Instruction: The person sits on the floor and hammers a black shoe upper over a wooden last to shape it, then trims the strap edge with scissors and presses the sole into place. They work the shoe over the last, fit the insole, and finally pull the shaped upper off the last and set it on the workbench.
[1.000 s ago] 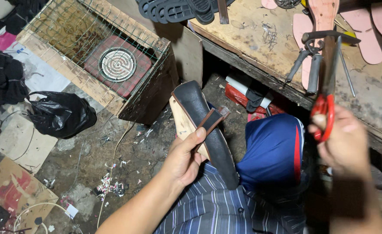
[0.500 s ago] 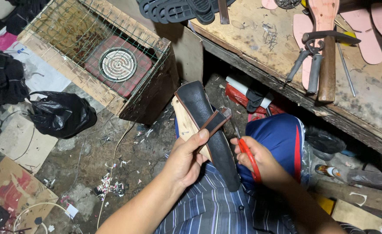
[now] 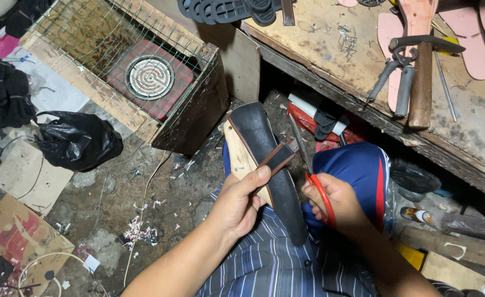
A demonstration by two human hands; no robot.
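Over the lap, the left hand (image 3: 237,203) comes up from the lower edge with the forearm bare, its fingers curled under a black shoe sole (image 3: 267,159) and the thumb pressed flat on a brown strap (image 3: 278,157) that crosses the sole just beyond the thumb tip. The sole points away from the fingers toward the workbench (image 3: 473,132), its near end resting on the striped shirt (image 3: 264,264).

Just beside it, the right hand (image 3: 333,201) is clenched through the red handles of scissors (image 3: 308,170); the blades run up past the fingertips alongside the right edge of the sole, close to the strap end. Whether the blades are parted I cannot tell, as they show edge-on. The right palm and the undersides of both hands are hidden, and a tan layer under the sole shows only as a strip left of it. A blue knee (image 3: 358,176) sits behind the right knuckles.

Far beyond the fingers, pincers (image 3: 396,77) and a hammer (image 3: 421,82) lie on the bench among pink insoles (image 3: 473,38), partly cut off at the top edge. Well left of the left hand stand a wire-covered wooden box (image 3: 127,71) and a black plastic bag (image 3: 77,146); a red printed card (image 3: 11,242) lies at the lower left corner.
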